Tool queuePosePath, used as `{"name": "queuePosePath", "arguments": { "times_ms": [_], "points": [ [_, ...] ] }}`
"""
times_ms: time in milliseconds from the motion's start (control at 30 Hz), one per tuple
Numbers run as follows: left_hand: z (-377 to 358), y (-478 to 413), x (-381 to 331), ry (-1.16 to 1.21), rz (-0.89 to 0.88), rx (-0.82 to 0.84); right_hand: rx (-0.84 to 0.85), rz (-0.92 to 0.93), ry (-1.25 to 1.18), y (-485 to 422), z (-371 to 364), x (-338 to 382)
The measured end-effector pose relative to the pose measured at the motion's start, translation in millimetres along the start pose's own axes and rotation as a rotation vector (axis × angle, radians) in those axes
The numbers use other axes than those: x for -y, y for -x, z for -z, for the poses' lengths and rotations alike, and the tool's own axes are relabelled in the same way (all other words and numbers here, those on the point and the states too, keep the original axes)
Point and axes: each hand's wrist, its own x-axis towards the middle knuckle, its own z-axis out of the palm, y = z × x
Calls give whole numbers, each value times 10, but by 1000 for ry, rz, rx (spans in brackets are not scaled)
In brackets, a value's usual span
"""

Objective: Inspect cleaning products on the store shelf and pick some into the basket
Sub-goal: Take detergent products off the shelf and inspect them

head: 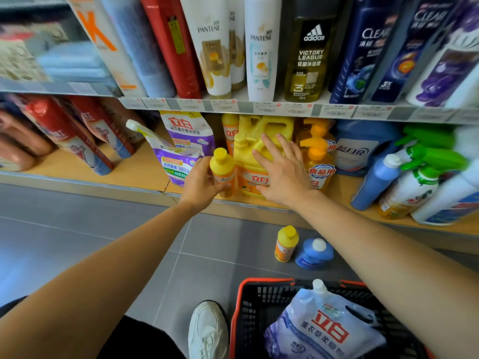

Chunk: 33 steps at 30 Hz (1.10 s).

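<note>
1. Basket (234,320): black w/ red rim, on the floor by the person's white shoe (207,330). Holds one refill pouch (321,330), blue-white, cap up.
2. Floor (77,242), between basket and shelf: orange bottle (285,248) w/ yellow cap, upright; blue bottle (312,255) just beside it.
3. Hands, both out at the lower shelf (145,174).
   - L hand (201,183): fingers curled round the small yellow bottle (223,168), low on its body. Bottle upright at the shelf's front edge; can't tell if it's lifted off the board.
   - R hand (282,172): flat, fingers spread, holding nothing, laid over the front of the yellow jug (259,130). Contact likely, not certain.
4. Lower shelf, other stock: purple pouches (181,156) to the left, orange pump bottle (317,156) right of the jug, spray bottles (427,156) w/ green triggers further right.
5. Upper shelf: shampoo bottles (260,47), not part of the job.

Step in hand, by my read: inspect/pick stage, one item bagged so far, small bottle being chosen while the R hand steadies or checks the jug.

Next move prob. needs: lift the small bottle straight up so it clears the jug and the pouches, then carry it back and down over the basket rim, next to the pouch. R hand must come off the jug w/o tipping it.
</note>
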Motion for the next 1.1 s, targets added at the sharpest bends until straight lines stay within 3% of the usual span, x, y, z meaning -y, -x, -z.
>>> {"name": "queuePosePath", "arguments": {
  "times_ms": [133,233,433,533,733,933,1100],
  "points": [
    [294,179,-341,68,-50,53,151,-36,-196,-54,183,-58],
    [487,369,-637,189,-25,116,315,-91,-468,-91,442,-156],
    [556,713,-1097,475,38,80,460,-192,-1100,473,750,0],
    [459,862,-1302,631,89,77,436,-243,-1184,941,768,199],
    [98,1162,-1566,808,238,103,209,-519,-1378,1665,938,280],
    [-179,1346,-1570,864,290,255,230,-675,-1622,2068,981,186],
    [-191,1337,-1579,1010,243,342,372,-722,-1919,2114,938,192]
  ]
}}
